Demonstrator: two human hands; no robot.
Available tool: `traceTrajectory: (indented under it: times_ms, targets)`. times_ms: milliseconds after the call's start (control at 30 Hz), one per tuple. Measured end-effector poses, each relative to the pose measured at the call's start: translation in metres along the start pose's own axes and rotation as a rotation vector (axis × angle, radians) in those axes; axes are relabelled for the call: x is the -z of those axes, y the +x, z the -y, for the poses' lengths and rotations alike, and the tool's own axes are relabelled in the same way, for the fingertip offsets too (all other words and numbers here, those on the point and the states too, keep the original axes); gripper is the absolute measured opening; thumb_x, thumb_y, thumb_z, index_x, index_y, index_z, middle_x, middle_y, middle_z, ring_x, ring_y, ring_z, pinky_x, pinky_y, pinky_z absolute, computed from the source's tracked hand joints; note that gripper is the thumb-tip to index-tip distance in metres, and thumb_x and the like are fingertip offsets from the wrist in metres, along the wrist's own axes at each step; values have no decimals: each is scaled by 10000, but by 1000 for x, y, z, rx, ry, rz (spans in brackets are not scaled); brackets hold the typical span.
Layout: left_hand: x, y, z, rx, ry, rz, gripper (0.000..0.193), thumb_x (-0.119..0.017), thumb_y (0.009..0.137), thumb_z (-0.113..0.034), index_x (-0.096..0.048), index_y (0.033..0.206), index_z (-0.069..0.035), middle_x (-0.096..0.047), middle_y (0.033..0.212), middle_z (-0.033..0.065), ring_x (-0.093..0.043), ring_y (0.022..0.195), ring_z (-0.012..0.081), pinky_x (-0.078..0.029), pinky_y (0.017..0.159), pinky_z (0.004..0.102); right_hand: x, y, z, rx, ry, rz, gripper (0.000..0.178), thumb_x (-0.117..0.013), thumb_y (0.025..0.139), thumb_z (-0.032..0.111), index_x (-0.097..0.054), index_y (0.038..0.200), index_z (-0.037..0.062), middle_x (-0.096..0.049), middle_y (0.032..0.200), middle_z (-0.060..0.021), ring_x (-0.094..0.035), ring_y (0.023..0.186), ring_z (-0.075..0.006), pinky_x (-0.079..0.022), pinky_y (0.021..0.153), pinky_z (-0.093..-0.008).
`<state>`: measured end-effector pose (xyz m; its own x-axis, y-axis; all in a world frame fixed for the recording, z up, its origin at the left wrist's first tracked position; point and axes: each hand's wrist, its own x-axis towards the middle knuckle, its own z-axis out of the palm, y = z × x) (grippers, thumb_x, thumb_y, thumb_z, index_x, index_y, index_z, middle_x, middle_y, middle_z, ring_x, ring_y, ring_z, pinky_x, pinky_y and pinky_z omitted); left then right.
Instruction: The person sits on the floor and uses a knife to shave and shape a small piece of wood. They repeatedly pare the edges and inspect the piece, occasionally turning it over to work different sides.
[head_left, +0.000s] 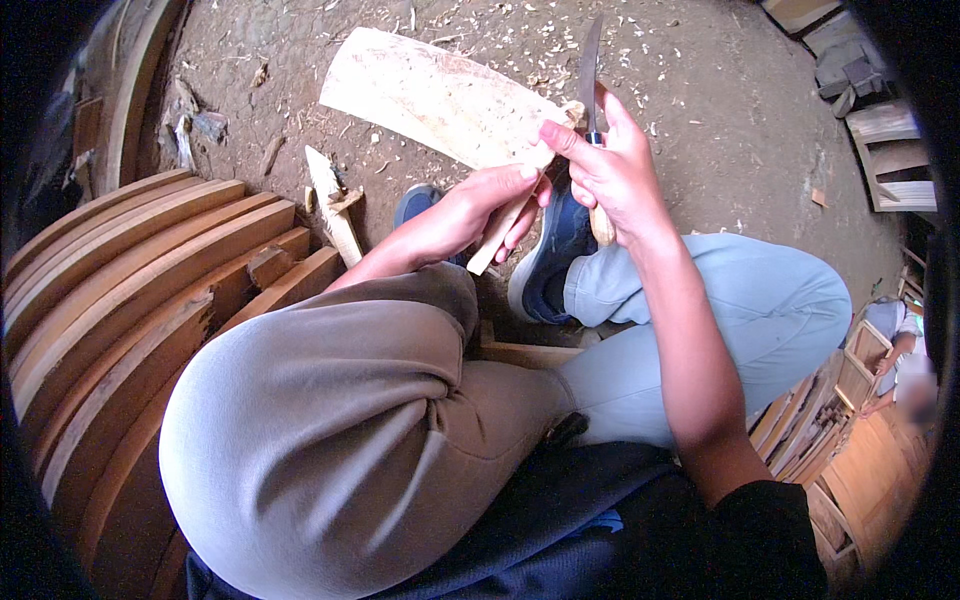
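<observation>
My left hand [484, 205] is closed around a narrow strip of pale wood [494, 244], whose near end points down toward my shoes. In my right hand [622, 172] is a knife [590, 75], gripped by its wooden handle, with the dark, slightly curved blade pointing up and away from me. The right thumb and fingertips come close to the strip's far end, where a rough, carved-looking bit of wood [572, 112] shows; whether it belongs to the strip I cannot tell. Beyond both hands a broad pale board [430, 95] lies on the ground, partly covered by my fingers.
Curved wooden planks [150, 270] are stacked at my left. A pointed wood offcut [335, 205] lies beside them. Shavings litter the dirt floor [720, 130]. Wooden pieces [890, 155] stand at the far right edge. Another person [908, 375] is among woodwork at the lower right.
</observation>
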<state>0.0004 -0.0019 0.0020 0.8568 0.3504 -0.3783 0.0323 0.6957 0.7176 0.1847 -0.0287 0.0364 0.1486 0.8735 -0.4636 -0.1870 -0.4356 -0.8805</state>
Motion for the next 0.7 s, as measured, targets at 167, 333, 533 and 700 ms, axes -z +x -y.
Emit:
traceTrajectory:
  times_ms: [167,333,533,700]
  targets:
    - [-2,-1,-5,-1,32,-35,465,-386,999,-501,-525,984,-57,-488,572,20,-474,424,114,-390,412,236,-1,0,0,10,-13,-9,937,-807,803,200,-208,1496,0,-494,640,45,-389,443,-26,-305,358,-216]
    - [2,4,-2,31,107,-115,490,-393,987,-532,-515,887,-67,-476,554,24,-477,428,115,-387,410,244,-6,-1,-2,36,-75,8,927,-801,809,203,-216,1503,12,-501,637,34,-396,429,-32,-300,351,-217]
    - [4,3,1,66,114,-155,556,-367,976,-593,-501,833,-73,-446,542,16,-447,418,114,-363,381,250,-9,0,-5,-2,-76,67,929,-755,857,202,-133,1523,23,-492,627,35,-400,417,-31,-299,339,-225]
    - [6,9,3,69,78,-244,525,-340,1005,-548,-509,867,-70,-418,545,5,-390,402,99,-324,356,234,-6,1,-7,-48,22,90,900,-704,900,204,-81,1528,36,-485,651,27,-386,408,-30,-303,334,-224]
